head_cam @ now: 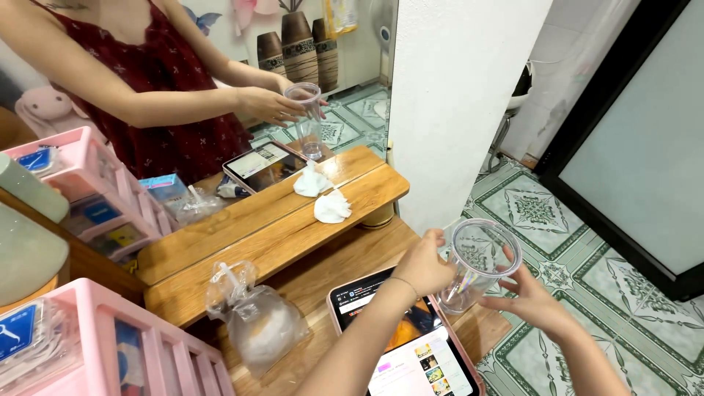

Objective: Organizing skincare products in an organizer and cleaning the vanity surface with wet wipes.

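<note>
I hold a clear plastic cup [480, 264] tilted in front of me, above the right end of a wooden table [293, 246]. My left hand [425, 265] grips its rim and side from the left. My right hand [532, 297] supports its lower side from the right with the fingers spread. A mirror [220, 88] standing on the table reflects a person in a dark red dress holding the same cup with both hands.
A tablet [411, 352] with a lit screen lies under my left forearm. A knotted clear plastic bag [257, 319], a crumpled white tissue [332, 207] and pink plastic organisers [110, 345] sit on the table. A white wall corner [462, 95] and patterned floor tiles [587, 242] are at right.
</note>
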